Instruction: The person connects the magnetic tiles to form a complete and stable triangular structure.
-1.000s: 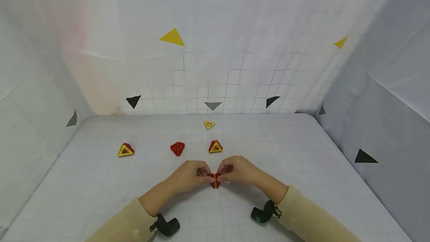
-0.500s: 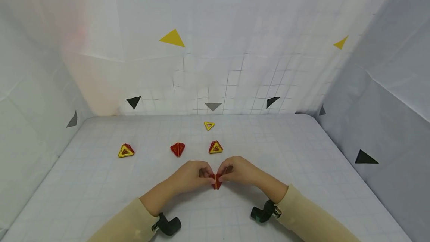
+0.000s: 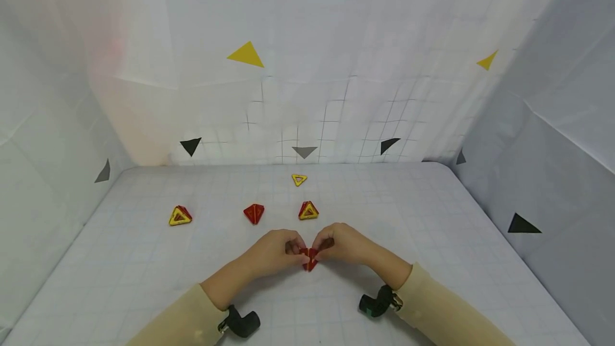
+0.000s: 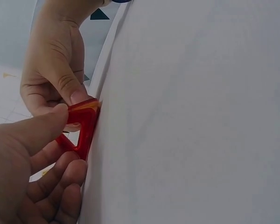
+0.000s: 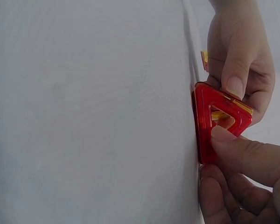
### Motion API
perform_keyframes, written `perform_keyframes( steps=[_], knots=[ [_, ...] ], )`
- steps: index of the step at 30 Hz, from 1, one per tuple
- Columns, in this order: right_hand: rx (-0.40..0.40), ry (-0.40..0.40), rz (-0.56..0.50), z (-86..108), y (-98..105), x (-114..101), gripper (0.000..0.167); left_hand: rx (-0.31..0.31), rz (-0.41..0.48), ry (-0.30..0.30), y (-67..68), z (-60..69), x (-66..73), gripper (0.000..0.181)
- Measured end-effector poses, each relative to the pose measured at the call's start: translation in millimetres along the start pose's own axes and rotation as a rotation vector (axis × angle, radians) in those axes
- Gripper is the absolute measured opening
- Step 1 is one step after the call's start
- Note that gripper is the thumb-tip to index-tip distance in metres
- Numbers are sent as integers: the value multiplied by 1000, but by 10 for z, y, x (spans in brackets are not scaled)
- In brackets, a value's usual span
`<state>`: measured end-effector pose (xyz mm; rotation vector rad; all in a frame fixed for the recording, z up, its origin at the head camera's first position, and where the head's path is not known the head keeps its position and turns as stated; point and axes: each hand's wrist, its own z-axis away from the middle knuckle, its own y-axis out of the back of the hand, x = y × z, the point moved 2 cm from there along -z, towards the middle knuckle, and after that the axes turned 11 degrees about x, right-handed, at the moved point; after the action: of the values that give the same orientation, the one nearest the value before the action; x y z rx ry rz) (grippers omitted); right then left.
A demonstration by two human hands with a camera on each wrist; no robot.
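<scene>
Both hands meet near the middle of the table in the head view, over a small pyramid of red triangular magnetic tiles (image 3: pixel 309 266). My left hand (image 3: pixel 275 252) pinches its left side, thumb on the near red face. My right hand (image 3: pixel 343 244) pinches the right side the same way. In the left wrist view, the thumb and fingers hold a red open-centred tile (image 4: pixel 87 130). Through the opening of the red tile (image 5: pixel 204 123) in the right wrist view, a yellow tile edge shows behind. The fingers cover much of the pyramid.
Beyond the hands stand a red-and-yellow pyramid (image 3: pixel 308 211), a red pyramid (image 3: pixel 253 213) and, farther left, another red-and-yellow pyramid (image 3: pixel 180 215). A single yellow triangular tile (image 3: pixel 299 179) lies near the back. White sheeting (image 3: pixel 307 95) walls the table at the back and sides.
Both hands have shifted very slightly right with the pyramid. Its two near red faces now sit closer together, and less yellow shows between them. The other pieces have not moved.
</scene>
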<state>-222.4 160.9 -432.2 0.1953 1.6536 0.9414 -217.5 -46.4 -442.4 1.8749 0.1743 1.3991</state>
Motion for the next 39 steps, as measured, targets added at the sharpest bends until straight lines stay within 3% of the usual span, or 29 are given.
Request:
perform_keyframes(
  steps=[10,22,30,39],
  knots=[
    [14,17,35,2,-15,-8,9,62,-23,22,-33,59,40,17],
    [34,36,30,-3,-42,3,8,112,107,121,-54,94,7,22],
    [28,34,39,-3,-43,-26,9,126,134,174,-71,118,5,27],
    [3,27,17,5,-72,-29,10,110,174,162,-50,127,2,29]
  ],
)
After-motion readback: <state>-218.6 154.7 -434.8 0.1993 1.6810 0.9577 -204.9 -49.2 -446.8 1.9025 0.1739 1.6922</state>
